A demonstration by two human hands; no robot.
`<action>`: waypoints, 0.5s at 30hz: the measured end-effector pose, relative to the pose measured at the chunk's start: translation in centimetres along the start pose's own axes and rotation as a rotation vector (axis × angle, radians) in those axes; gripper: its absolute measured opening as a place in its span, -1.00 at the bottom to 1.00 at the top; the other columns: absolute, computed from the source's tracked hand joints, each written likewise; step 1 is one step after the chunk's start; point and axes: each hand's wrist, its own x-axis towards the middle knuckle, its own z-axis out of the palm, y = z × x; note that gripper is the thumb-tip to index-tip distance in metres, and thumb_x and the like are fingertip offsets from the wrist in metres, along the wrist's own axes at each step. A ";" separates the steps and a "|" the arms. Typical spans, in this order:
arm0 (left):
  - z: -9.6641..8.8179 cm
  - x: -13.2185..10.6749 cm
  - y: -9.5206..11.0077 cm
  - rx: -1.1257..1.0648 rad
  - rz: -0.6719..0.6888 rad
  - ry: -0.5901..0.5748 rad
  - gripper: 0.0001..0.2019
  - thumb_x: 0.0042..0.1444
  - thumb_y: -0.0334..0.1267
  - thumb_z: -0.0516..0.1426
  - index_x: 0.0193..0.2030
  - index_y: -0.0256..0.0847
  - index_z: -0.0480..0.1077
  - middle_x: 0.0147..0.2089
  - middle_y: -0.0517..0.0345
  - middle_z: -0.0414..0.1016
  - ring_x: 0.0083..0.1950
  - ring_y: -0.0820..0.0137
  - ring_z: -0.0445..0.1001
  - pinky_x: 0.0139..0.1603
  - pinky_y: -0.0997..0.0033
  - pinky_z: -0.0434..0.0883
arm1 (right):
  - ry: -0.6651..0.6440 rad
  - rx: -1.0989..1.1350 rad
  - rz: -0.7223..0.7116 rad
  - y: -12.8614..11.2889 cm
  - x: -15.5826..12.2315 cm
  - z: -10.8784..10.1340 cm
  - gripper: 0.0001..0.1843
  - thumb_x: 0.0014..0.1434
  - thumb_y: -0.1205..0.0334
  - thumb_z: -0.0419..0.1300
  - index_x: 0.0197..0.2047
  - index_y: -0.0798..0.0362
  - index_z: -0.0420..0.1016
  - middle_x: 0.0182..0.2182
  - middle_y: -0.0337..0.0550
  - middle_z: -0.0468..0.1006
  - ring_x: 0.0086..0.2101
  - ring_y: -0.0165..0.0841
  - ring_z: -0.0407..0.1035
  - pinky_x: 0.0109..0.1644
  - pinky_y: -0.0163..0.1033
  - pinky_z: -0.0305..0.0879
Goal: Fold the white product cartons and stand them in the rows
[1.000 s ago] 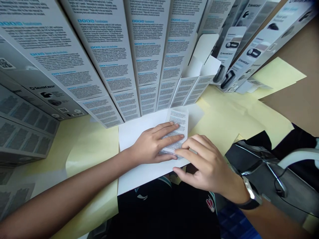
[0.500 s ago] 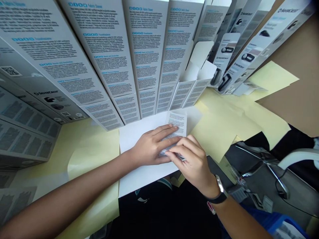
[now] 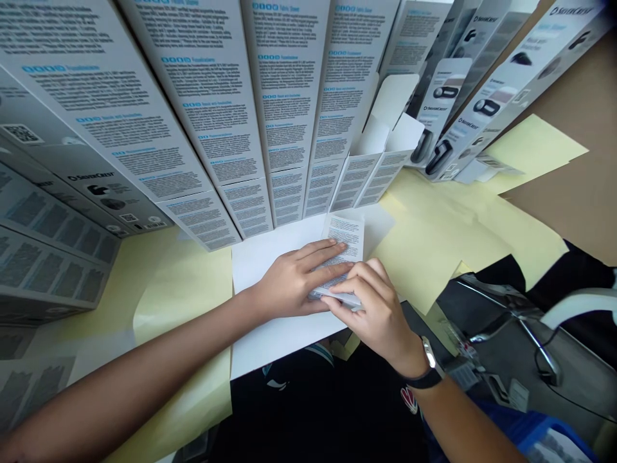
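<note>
Printed leaflet (image 3: 344, 235) on white sheet (image 3: 274, 347), over pale yellow paper (image 3: 434, 238) and brown cardboard (image 3: 569, 193). Left hand (image 3: 296, 278) flat on leaflet, fingers spread; right hand (image 3: 376, 315) in narrow pinch at its near edge. SilverCrest cartons (image 3: 284, 96) stand beyond, one open (image 3: 380, 148).

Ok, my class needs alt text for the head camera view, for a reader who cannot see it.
A left hand lies flat on a printed leaflet on a white sheet, with the right hand at its near edge. Behind stand rows of boxes, including an open box.
</note>
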 end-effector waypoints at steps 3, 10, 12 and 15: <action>0.0 0.0 0.0 0.000 0.007 0.016 -0.44 0.22 0.09 0.21 0.20 -0.28 0.40 0.30 -0.21 0.43 0.36 0.05 0.38 0.29 0.04 0.48 | 0.003 0.026 0.048 0.0 -0.1 0.0 -0.87 0.21 0.41 0.31 -0.35 0.10 0.45 -0.47 -0.15 0.39 -0.34 -0.29 0.19 -0.30 -0.18 0.27; 0.1 -0.2 0.1 -0.011 -0.022 0.034 -0.41 0.21 0.13 0.21 0.22 -0.25 0.38 0.29 -0.18 0.44 0.37 0.04 0.38 0.27 0.03 0.50 | -0.043 0.087 0.087 -0.6 0.5 -0.6 -0.83 0.19 0.18 0.38 -0.29 0.10 0.54 -0.46 -0.17 0.40 -0.33 -0.29 0.24 -0.24 -0.14 0.29; 0.1 -0.1 0.1 -0.015 -0.019 0.031 -0.39 0.20 0.13 0.22 0.23 -0.27 0.37 0.30 -0.19 0.43 0.36 0.05 0.38 0.30 0.03 0.49 | -0.016 0.039 0.055 -0.9 0.6 -0.5 -0.92 0.24 0.26 0.33 -0.27 0.09 0.59 -0.49 -0.19 0.38 -0.36 -0.31 0.24 -0.23 -0.14 0.26; 0.0 0.1 0.1 -0.030 -0.012 0.029 -0.38 0.19 0.09 0.23 0.26 -0.27 0.33 0.31 -0.18 0.43 0.36 0.08 0.39 0.32 0.02 0.46 | 0.013 0.011 0.036 -0.9 0.5 -0.2 -0.86 0.27 0.43 0.24 -0.31 0.08 0.61 -0.51 -0.19 0.39 -0.38 -0.34 0.25 -0.25 -0.16 0.25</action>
